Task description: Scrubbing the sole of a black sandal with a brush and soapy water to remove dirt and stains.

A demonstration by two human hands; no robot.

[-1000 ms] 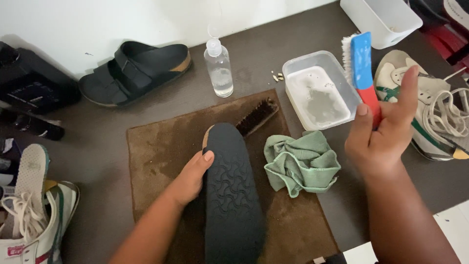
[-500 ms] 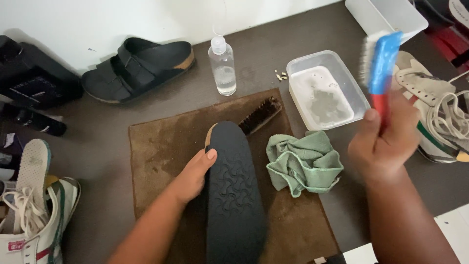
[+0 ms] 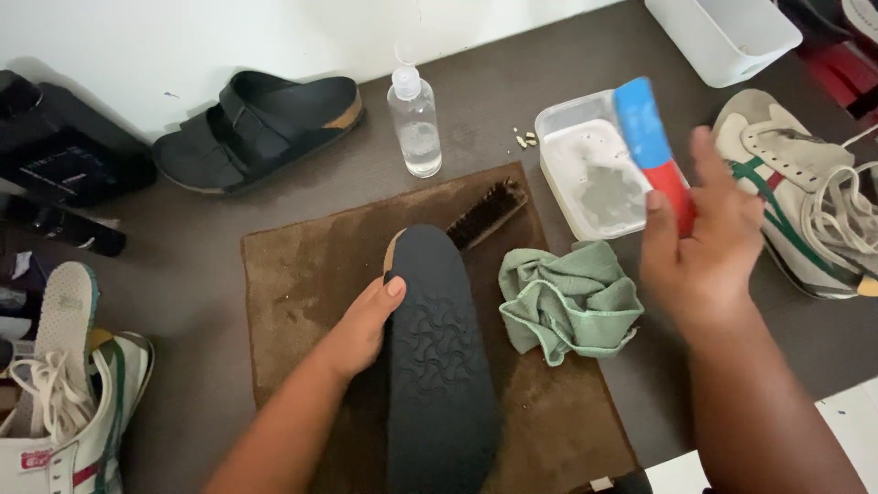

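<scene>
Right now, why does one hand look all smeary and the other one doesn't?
In the head view, the right hand and its blue and red brush are smeared by motion blur, while the left hand on the black sandal sole looks sharp; soft daylight leaves only faint shadows on the brown mat.

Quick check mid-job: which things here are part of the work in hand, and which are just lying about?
In use:
left hand on upturned black sandal
right hand holding blue-and-red brush
tub of cloudy water
brown mat

Lying about:
green cloth
wooden brush
spray bottle
second sandal
sneakers
</scene>
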